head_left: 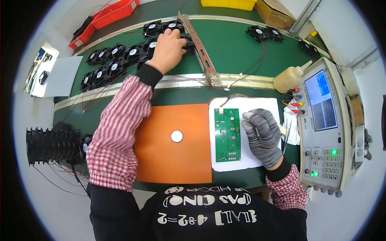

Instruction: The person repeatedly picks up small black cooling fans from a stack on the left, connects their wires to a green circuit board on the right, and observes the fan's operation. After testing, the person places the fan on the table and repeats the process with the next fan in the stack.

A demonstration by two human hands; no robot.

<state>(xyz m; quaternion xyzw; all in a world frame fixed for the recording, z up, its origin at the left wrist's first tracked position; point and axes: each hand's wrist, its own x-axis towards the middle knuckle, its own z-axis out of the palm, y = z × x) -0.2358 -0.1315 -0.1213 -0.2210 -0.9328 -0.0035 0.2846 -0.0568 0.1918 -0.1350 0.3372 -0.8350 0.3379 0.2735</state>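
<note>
My bare left hand (168,50) reaches to the far rows of black cooling fans. Its fingers are bent down over a black cooling fan (187,41) beside the slotted metal bar, and they hide part of it; the fingertips do not show. My right hand (262,136), in a grey striped knit glove, is curled closed just right of a green circuit board (227,140). What its fingers hold, if anything, is hidden. The board lies on a white pad (257,103), with a small cable plugged in at its top edge. A white disc (176,136) rests on the orange mat (173,164).
The slotted metal bar (199,50) divides the green shelf; more fans (257,33) lie right of it. A test instrument (323,100) with a lit screen stands right, by a squeeze bottle (287,79) and tweezers (286,138). Stacked fans (54,145) stand left; red bins (114,14) stand far left.
</note>
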